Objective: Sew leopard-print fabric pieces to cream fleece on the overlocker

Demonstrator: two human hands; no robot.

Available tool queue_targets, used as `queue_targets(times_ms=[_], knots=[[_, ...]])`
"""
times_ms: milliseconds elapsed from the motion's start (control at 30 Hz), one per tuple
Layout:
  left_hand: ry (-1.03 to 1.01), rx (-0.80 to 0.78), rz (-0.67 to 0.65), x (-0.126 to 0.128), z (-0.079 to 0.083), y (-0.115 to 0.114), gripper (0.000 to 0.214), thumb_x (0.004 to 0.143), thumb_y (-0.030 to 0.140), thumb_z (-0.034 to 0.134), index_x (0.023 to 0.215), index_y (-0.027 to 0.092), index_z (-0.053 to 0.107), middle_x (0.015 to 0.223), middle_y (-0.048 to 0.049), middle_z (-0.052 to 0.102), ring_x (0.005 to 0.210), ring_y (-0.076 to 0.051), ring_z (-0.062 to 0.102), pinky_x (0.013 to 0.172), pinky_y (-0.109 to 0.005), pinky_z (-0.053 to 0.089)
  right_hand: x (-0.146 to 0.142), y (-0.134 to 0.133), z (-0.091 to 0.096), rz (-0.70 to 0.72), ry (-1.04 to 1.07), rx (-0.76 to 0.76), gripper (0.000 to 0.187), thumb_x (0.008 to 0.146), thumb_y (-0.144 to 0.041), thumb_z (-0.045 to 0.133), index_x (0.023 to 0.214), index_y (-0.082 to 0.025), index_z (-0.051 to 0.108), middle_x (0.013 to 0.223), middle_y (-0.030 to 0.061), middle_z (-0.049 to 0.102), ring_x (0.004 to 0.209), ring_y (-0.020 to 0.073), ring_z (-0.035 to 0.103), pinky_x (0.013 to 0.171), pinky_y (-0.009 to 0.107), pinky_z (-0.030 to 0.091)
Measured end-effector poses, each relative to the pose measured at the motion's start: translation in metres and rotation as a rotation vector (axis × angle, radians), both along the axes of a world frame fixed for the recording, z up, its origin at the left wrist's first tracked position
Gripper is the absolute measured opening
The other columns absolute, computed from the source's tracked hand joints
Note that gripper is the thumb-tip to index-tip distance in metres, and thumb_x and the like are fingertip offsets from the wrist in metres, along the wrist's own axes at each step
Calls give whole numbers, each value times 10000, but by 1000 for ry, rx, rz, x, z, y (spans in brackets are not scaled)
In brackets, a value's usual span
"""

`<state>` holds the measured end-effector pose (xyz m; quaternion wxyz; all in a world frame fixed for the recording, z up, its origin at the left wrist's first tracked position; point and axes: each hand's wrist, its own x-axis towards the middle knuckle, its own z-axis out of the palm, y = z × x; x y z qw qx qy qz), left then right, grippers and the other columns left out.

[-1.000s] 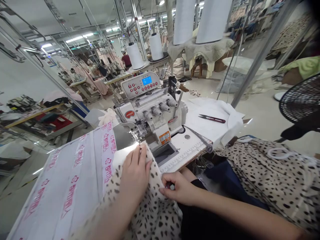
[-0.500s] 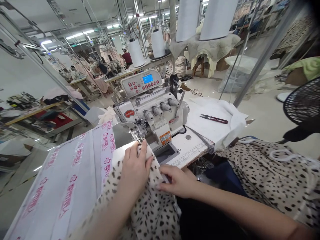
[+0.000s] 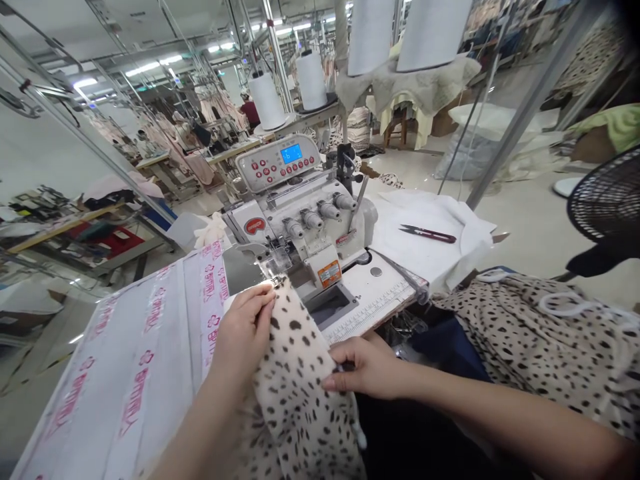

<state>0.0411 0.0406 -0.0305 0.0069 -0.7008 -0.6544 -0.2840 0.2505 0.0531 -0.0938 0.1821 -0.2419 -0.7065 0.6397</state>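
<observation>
A cream fabric with dark spots (image 3: 295, 373) lies on the sewing table, its far end under the presser foot of a white overlock machine (image 3: 300, 227). My left hand (image 3: 243, 330) pinches the fabric's left edge just in front of the needle area. My right hand (image 3: 367, 367) grips the fabric's right edge near the table's front, fingers closed on it. A small light object pokes out between the right fingers; I cannot make it out.
Thread snips (image 3: 427, 233) lie on white cloth (image 3: 465, 227) right of the machine. More spotted fabric (image 3: 550, 347) is piled at the right. A black fan (image 3: 605, 207) stands far right. Thread cones (image 3: 267, 100) rise behind the machine. White tape with pink print (image 3: 145, 360) covers the table's left.
The left hand slid off the top of the fabric to pinch its left edge by the foot. The fabric now shows its spotted face. The right hand moved slightly right along the edge.
</observation>
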Motion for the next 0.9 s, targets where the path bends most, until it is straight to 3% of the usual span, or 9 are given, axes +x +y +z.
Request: queue_targets(times_ms=[200,433,700,900], knots=[[-13,-49,-44,-9,5,9,262,843,314,405,933,205,625,1102,-26,585,1026,-167,525,913,-302,409,-2,-1,-5,-28,53,-113,301,647,-341,688,568,-124,495,558,-52,408,556,64,356,499,166,302],[-11,-142,38,-11,12,14,203,849,305,372,900,208,543,1074,-35,565,974,-191,522,830,-320,420,4,-17,-22,1,170,-336,374,570,-362,752,553,-122,466,582,-55,395,547,49,330,494,176,257],[140,-119,58,-32,12,56,155,813,215,330,844,166,474,900,-95,553,891,-237,515,751,-362,421,-9,2,-10,-68,252,-509,394,546,-348,773,546,-129,446,523,-70,404,511,39,346,485,175,248],[172,-7,-45,-55,9,89,212,725,125,329,841,146,505,898,-126,552,907,-261,506,795,-387,416,-27,16,-3,-109,346,-599,402,547,-329,778,531,-133,428,483,-73,428,445,29,350,450,178,219]])
